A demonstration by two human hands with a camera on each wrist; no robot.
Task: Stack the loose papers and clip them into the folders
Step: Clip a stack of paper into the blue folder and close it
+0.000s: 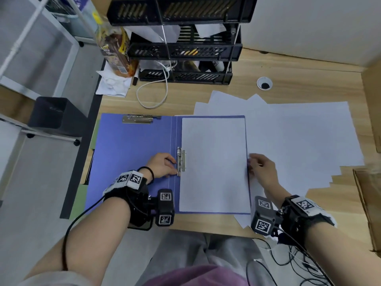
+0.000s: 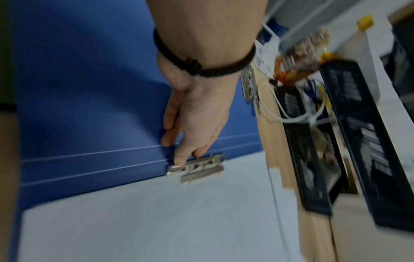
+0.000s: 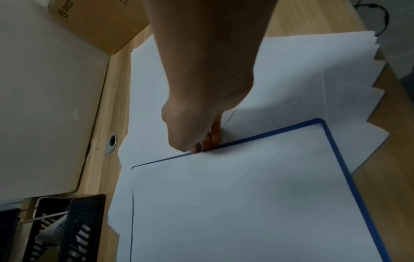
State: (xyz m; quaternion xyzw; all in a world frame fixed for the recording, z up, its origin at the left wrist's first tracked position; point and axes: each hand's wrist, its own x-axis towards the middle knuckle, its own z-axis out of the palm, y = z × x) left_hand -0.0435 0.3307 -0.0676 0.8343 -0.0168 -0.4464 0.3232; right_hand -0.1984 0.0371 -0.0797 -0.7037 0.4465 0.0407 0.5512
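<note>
While the blue folder [image 1: 132, 153] lies open and flat on the wooden desk [image 1: 288, 79], a squared stack of white sheets [image 1: 213, 164] sits on its right half, leaving only a thin blue margin at the top, right and near edges. The left hand [image 1: 161, 165] rests on the folder's left half with fingertips [image 2: 179, 160] touching the metal side clip [image 1: 181, 161] that sits over the stack's left edge at the spine; fingers are extended and slightly bent, pressing rather than wrapped. The right hand [image 1: 261, 169] is at the stack's right edge, fingers curled down onto the folder's rim; whether they pinch the sheets or only press against them I cannot tell, since the wrist view hides the tips behind the knuckles.

Loose papers [image 1: 299, 137] fan out beyond and to the right of the folder, partly under it, their corners staggered along the desk's near right side. A second clip [image 1: 138, 119] lies at the folder's far left edge. Behind, a black tray rack [image 1: 185, 46] and a white cable [image 1: 152, 93] stand close to the folder's far edge; bare wood remains between them.

Only the right wrist view shows a cardboard box [image 3: 100, 23] at the desk's far corner; the left wrist view, blurred, shows the clip's two overlapping metal bars.
</note>
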